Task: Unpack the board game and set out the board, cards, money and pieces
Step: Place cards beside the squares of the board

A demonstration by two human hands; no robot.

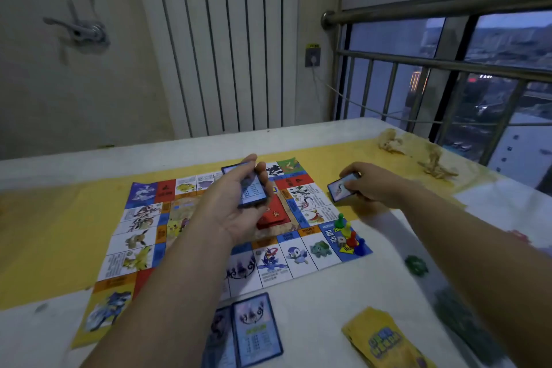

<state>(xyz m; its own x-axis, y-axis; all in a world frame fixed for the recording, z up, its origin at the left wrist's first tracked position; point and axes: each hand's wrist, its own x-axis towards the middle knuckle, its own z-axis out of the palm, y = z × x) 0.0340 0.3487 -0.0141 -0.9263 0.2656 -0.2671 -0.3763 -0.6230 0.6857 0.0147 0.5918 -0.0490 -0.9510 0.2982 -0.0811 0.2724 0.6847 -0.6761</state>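
Note:
The paper game board [140, 236] lies flat on the table, printed with coloured creature squares. Above its middle my left hand [230, 206] grips a stack of blue-bordered cards [254, 191]. Just off the board's right edge my right hand [373, 182] pinches a single blue-bordered card [342, 190], low over the table. Red cards [273, 213] sit on the board's centre. Several coloured pawns [348, 233] and a die stand on the board's blue corner square. Two blue-bordered cards [257, 329] lie face up on the table near me.
A yellow card stack [385, 337] lies at the near right. A green object [416, 264] sits right of the board. Crumpled yellowish plastic [418, 152] lies at the far right. Behind the table stand a white radiator [227, 39] and a window railing [448, 64].

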